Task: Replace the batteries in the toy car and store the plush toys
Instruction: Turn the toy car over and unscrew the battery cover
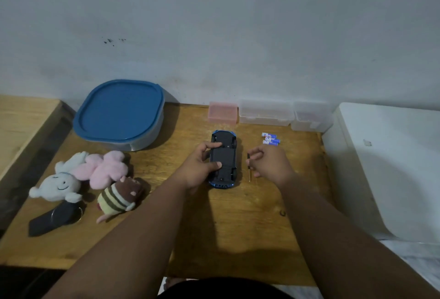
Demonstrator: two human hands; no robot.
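One toy car [225, 155] lies under left hand [197, 167].

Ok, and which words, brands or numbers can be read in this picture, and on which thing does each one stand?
No text can be read here.
Small blue-and-white cylindrical batteries: printed labels, too small and blurred to read.
Black plastic underside of the blue toy car, held by the left hand: no legible marking.
Blue plastic lid, pink plastic box, clear plastic boxes, plush toys, thin screwdriver: no print shows.
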